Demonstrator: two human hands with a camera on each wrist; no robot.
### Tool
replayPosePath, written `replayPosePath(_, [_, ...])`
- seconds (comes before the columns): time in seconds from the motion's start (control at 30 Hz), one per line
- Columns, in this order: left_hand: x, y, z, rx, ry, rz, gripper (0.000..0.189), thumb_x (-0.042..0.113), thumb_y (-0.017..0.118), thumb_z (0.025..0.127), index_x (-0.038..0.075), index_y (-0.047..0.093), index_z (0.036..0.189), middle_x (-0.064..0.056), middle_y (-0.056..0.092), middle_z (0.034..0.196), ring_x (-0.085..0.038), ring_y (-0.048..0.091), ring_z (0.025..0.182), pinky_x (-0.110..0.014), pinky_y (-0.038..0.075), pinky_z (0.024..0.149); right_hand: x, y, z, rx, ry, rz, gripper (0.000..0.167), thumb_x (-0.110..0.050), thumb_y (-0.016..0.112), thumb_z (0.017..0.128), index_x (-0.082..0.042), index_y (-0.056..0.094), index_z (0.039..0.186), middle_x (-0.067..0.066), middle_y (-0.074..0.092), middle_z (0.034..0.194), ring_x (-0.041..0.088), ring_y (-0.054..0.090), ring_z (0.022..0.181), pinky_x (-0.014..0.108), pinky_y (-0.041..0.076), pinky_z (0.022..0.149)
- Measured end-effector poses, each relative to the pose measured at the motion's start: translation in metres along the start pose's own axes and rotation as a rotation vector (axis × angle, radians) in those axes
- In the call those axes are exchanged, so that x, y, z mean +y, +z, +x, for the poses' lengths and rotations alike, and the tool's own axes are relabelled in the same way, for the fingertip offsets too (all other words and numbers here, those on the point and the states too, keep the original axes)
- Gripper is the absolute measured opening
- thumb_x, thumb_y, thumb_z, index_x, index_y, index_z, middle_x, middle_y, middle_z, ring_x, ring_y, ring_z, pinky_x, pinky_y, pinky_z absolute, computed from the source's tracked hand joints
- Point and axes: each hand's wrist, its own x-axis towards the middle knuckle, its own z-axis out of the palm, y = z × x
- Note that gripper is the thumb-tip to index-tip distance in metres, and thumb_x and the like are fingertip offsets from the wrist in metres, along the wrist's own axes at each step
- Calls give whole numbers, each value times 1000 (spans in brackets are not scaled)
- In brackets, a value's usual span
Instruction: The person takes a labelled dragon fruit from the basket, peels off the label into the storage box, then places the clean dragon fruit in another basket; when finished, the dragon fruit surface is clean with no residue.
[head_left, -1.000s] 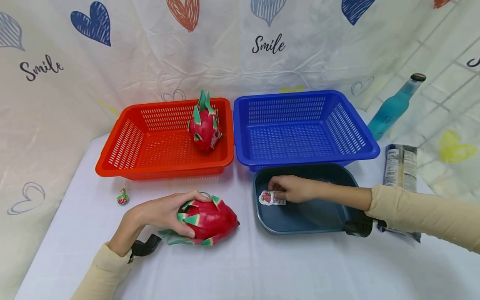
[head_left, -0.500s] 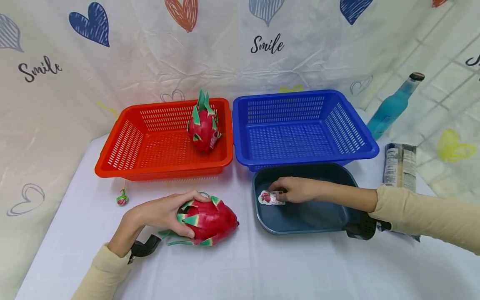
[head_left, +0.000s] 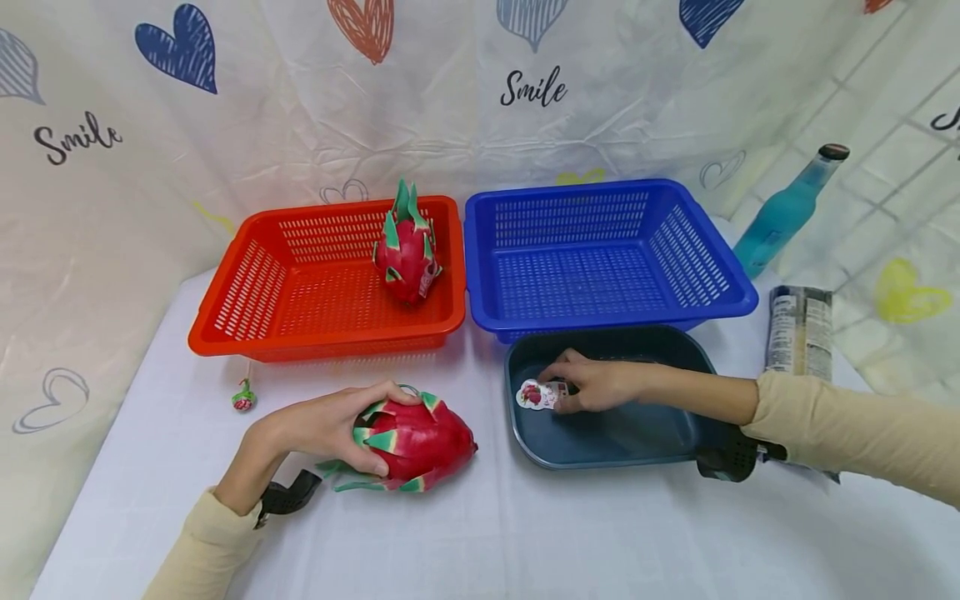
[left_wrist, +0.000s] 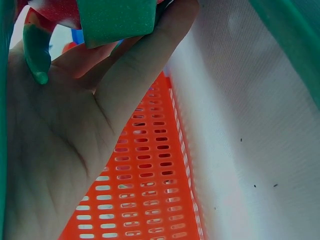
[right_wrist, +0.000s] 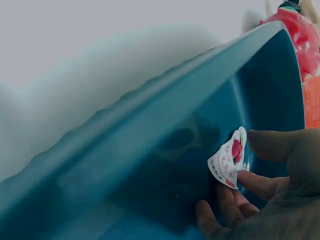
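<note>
From my seat I see the white table (head_left: 480, 542) first, with the red basket (head_left: 330, 300) at its far left and the blue basket (head_left: 577, 283) beside it. The dark tray (head_left: 615, 433) sits just in front of the blue one. Near the right edge are a long packet (head_left: 801, 333) and, behind it, a bottle (head_left: 783, 212). The held dragon fruit (head_left: 427, 437) lies on its side on the table, left of the tray, long axis crosswise, blunt tip pointing right, leafy end left. The left hand (head_left: 322, 429) has fingers and thumb curled round its leafy half. A second dragon fruit (head_left: 407, 258) is in the red basket, leaves pointing away from me. In the tray, the right hand (head_left: 596, 385) pinches the fruit label (head_left: 534, 394) by its right end; the label's long axis runs crosswise, pictured end leftward. A small green sweet (head_left: 243, 398) lies before the red basket.
</note>
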Motion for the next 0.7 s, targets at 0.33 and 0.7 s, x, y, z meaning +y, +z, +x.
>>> replayPosePath(0.33, [0, -3, -1, 2, 3, 12, 70, 34, 81, 77, 33, 41, 135, -2, 49, 132, -28, 47, 122, -27, 57, 81, 5, 1, -2, -36, -20, 18, 71, -30, 61, 94, -5, 28, 151, 17, 29, 143, 35, 37, 126, 59, 30, 112])
replayPosePath(0.7, [0, 0, 0, -6, 6, 1, 71, 34, 81, 77, 33, 41, 135, -2, 49, 132, -28, 46, 123, -27, 57, 81, -2, -1, -14, 35, -109, -189, 71, -35, 59, 96, -4, 28, 151, 21, 38, 149, 40, 39, 135, 60, 34, 111])
